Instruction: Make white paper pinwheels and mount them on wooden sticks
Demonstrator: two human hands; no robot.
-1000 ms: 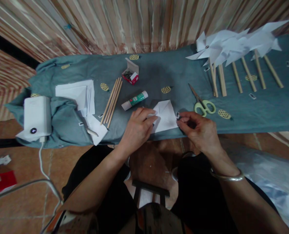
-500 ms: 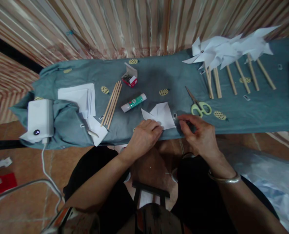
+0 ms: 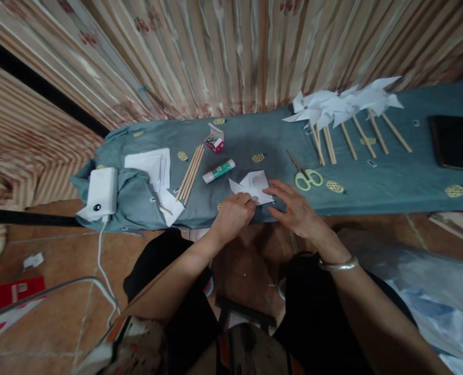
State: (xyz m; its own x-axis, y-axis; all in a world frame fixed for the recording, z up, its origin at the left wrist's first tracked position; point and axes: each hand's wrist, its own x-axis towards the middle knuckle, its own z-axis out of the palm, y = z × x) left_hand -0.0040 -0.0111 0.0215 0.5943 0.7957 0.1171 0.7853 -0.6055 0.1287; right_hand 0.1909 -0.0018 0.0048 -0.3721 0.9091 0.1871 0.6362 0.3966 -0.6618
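A partly folded white sheet of paper (image 3: 258, 182) with pointed corners lies near the table's front edge. My left hand (image 3: 235, 213) is curled over its lower left part, fingers closed on it. My right hand (image 3: 291, 208) has its thumb and fingers apart, with the index fingertip at the paper's right edge. Behind the paper lies a glue stick (image 3: 219, 171) with a green label. To the right are scissors (image 3: 307, 177) with light green handles, their blades pointing away from me.
Several wooden sticks (image 3: 190, 174) lie left of the glue stick, near a small red box of metal pins (image 3: 214, 142). White paper sheets (image 3: 145, 160) and a white power bank (image 3: 102, 191) are farther left. Several paper pinwheels (image 3: 340, 107) lie back right; a dark tablet-like object (image 3: 454, 143) is beyond.
My right hand has come leftward to the paper's right edge. My left hand stays on the paper. The camera view has shifted, bringing more of the dark object at right into sight.
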